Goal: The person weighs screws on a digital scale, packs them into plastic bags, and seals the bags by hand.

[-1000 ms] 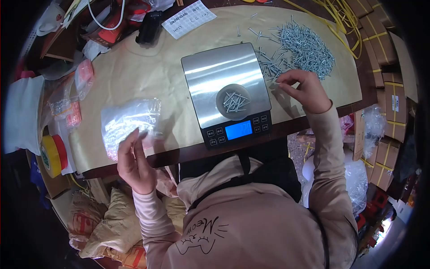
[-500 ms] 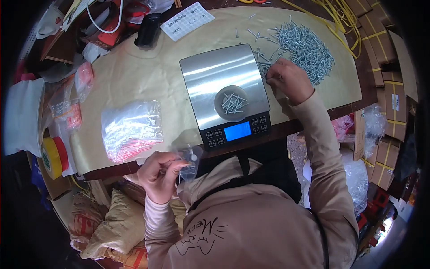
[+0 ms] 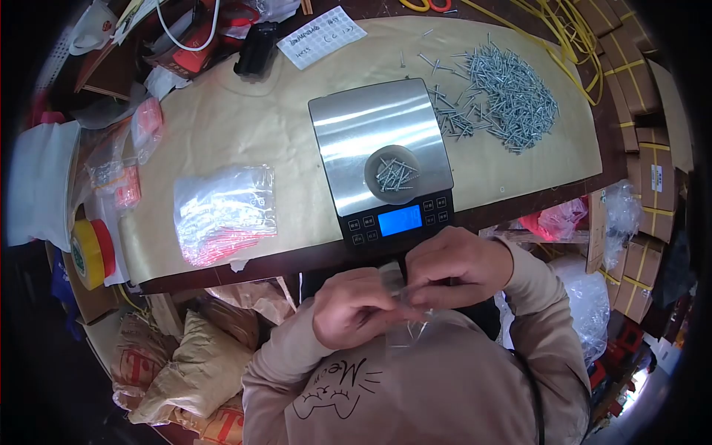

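My left hand (image 3: 356, 308) pinches a small clear plastic bag (image 3: 404, 335) in front of my chest, at the table's near edge. My right hand (image 3: 461, 267) is closed at the bag's upper end, its fingertips meeting those of the left; part of the bag is hidden by the fingers. Just beyond the hands stands a digital scale (image 3: 380, 126) with a steel plate and a lit blue display. A small round bowl (image 3: 373, 190) rests on that plate, holding several screws (image 3: 397, 174). To the scale's right lies a big heap of silvery screws (image 3: 515, 96).
A stack of clear bags with red edges (image 3: 222, 211) lies at the left. Farther back are a sheet of round labels (image 3: 322, 37) and a black object (image 3: 257, 50). Tape rolls (image 3: 89, 256) stand at the left edge, cardboard boxes (image 3: 653, 185) at the right.
My right hand has come back from the screw heap to the bag. My left hand has moved right with the bag, and both hands now meet on it. The view has shifted slightly.
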The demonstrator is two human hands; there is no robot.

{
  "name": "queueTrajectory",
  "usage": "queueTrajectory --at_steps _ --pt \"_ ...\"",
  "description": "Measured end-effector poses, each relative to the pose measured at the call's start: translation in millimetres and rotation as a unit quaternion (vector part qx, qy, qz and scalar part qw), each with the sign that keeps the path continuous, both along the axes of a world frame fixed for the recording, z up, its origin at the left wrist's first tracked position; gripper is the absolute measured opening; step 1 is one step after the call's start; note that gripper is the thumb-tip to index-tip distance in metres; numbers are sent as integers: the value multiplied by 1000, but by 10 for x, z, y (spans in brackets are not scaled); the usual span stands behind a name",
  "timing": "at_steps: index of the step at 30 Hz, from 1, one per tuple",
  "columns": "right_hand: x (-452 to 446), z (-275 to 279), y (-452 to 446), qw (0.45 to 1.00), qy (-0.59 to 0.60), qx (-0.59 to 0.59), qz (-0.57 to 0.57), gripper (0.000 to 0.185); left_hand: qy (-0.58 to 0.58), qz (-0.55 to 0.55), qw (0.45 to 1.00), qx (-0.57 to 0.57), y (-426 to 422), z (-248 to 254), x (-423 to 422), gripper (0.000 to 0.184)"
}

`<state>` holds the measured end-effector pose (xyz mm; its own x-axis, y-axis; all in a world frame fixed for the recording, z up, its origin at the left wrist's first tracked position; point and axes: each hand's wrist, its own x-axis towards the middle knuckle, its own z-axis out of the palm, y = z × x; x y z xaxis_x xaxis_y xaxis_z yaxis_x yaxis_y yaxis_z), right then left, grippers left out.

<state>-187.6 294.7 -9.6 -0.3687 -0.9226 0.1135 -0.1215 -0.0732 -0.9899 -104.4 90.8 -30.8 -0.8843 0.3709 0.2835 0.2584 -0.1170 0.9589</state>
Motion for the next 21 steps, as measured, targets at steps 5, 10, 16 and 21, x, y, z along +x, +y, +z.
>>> queueTrajectory --at_steps 5,10,16,21 --pt "-90 -111 138 997 49 33 -47 15 82 98 989 -72 117 -24 -37 21" --pt "-211 -222 99 973 75 42 -214 15 164 92 970 -155 -66 33 -27 21" --pt "-541 -506 78 880 365 177 -247 61 100 31 963 -247 9 156 -93 16" --pt "-508 -535 42 938 228 139 -220 72 -16 69 976 -208 -13 -98 11 14"
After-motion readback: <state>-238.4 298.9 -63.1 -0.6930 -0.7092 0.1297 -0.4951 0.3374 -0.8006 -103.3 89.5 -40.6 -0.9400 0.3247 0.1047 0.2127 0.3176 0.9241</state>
